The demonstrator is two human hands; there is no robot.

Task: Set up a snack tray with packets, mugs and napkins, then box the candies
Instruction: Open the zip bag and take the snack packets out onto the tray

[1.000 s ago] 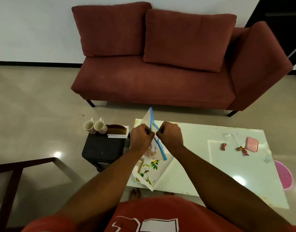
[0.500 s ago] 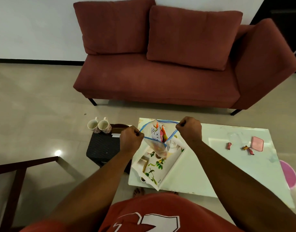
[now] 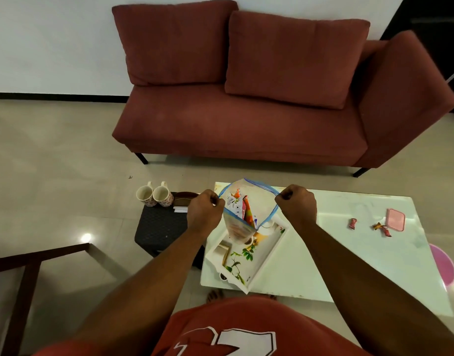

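Observation:
I hold a clear zip bag [image 3: 237, 224] with a blue rim above the white floral tray [image 3: 265, 260]. My left hand [image 3: 204, 213] pinches the bag's left rim and my right hand [image 3: 296, 204] pinches its right rim, so the mouth gapes wide. Colourful snack packets [image 3: 242, 206] show inside. Two floral mugs [image 3: 155, 195] stand on a dark stool [image 3: 159, 227] at the left, with white napkins [image 3: 180, 209] beside them. Two wrapped candies [image 3: 353, 223] [image 3: 381, 227] and a pink box lid [image 3: 395, 219] lie on the white table's [image 3: 349, 265] right part.
A red sofa [image 3: 246, 119] stands behind the table. A dark wooden frame [image 3: 20, 278] is at the lower left. Something pink and round [image 3: 442, 265] sits on the floor past the table's right edge. A brown object [image 3: 185, 199] lies on the stool by the napkins.
The bag's mouth was pinched together a second ago. My hands have pulled apart sideways, and the mouth now stands wide with the packets showing.

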